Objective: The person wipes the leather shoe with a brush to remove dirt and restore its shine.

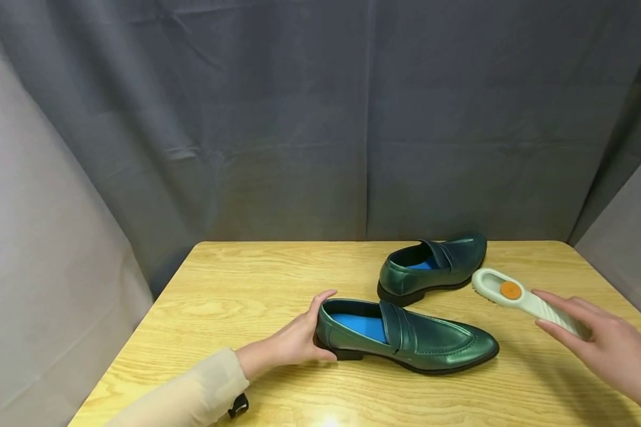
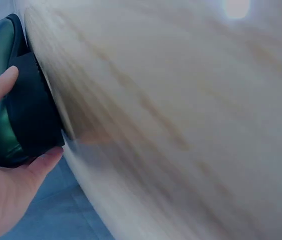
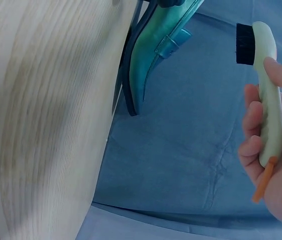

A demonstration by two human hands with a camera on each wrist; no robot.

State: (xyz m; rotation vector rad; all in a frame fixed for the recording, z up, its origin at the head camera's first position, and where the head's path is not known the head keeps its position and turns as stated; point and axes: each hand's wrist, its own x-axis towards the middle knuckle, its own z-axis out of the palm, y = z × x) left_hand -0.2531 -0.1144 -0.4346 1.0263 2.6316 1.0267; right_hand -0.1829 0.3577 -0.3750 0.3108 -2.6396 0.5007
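Note:
A green loafer (image 1: 438, 338) with a blue insole lies sole down across the front of the table, toe to the right. My left hand (image 1: 295, 339) grips it round the back; in the left wrist view, thumb and finger hold the dark heel (image 2: 33, 107). To the right, my right hand (image 1: 600, 335) holds a pale green shoe brush (image 1: 542, 305) by its handle, raised above the table and apart from both shoes. An orange button (image 1: 510, 290) sits on the brush's head. Black bristles (image 3: 245, 44) and an orange loop (image 3: 264, 181) at the handle's end show in the right wrist view.
The matching loafer (image 1: 432, 270) stands behind the first, toe pointing to the back right. Both are on a wooden table (image 1: 235, 284) with rounded back corners. A grey curtain (image 1: 299, 130) hangs behind it, with lighter cloth at both sides.

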